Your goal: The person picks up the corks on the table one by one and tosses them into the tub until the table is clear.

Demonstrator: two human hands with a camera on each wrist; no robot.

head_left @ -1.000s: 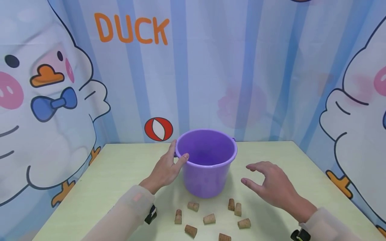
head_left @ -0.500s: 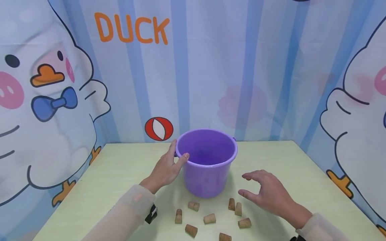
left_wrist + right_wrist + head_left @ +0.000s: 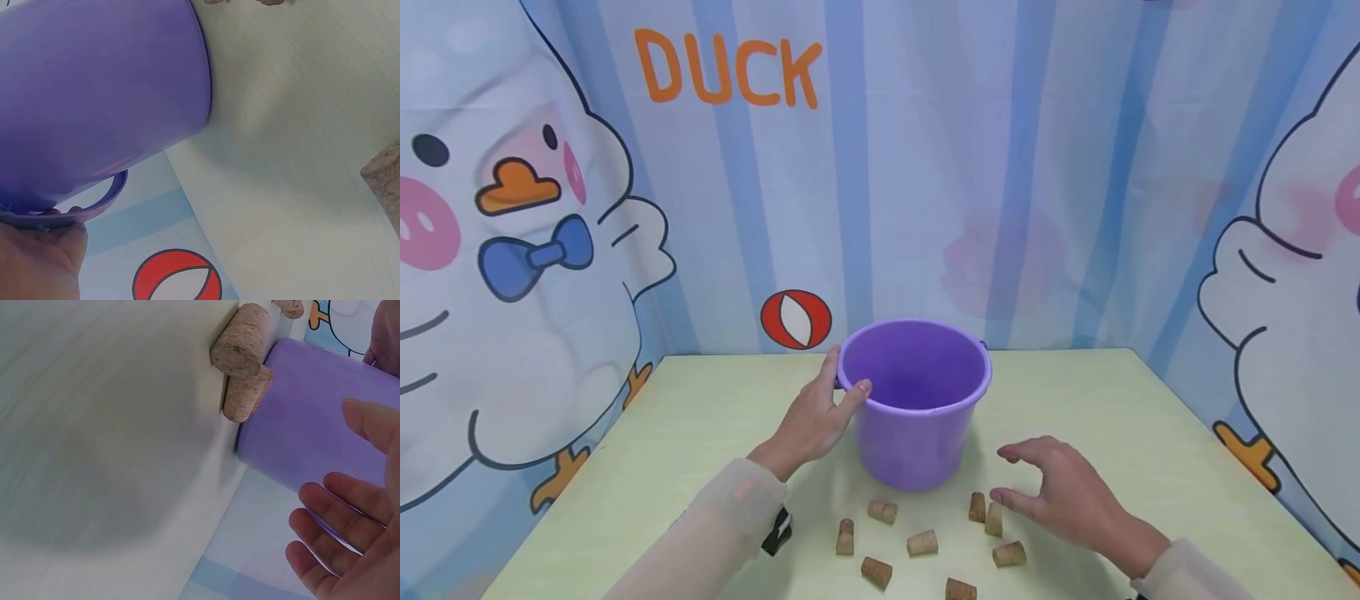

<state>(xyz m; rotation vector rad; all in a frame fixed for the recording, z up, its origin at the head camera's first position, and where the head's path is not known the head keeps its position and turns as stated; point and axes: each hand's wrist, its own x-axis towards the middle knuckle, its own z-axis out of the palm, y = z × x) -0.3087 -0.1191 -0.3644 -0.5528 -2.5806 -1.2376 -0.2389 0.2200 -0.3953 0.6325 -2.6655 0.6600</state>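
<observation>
A purple bucket (image 3: 913,446) stands upright on the table, its inside partly in view. My left hand (image 3: 808,421) grips its left rim, thumb over the edge. In the left wrist view, the fingers of that hand (image 3: 47,262) curl at the bucket's purple handle (image 3: 103,205). To the right of the bucket my right hand (image 3: 1071,492) hovers with thumb and fingers apart, holding nothing. Nearest its thumb are a pale cork (image 3: 994,519) and a darker cork (image 3: 977,507), side by side. Another cork (image 3: 1009,553) lies just in front of them.
Several more corks, among them one cork (image 3: 922,543) in the middle and one cork (image 3: 846,537) at the left, lie before the bucket on the pale table (image 3: 715,417). Behind the table hangs a blue striped curtain (image 3: 910,167) printed with ducks.
My right hand has moved down and slightly left, closer to the corks. The left hand and the bucket have stayed in place.
</observation>
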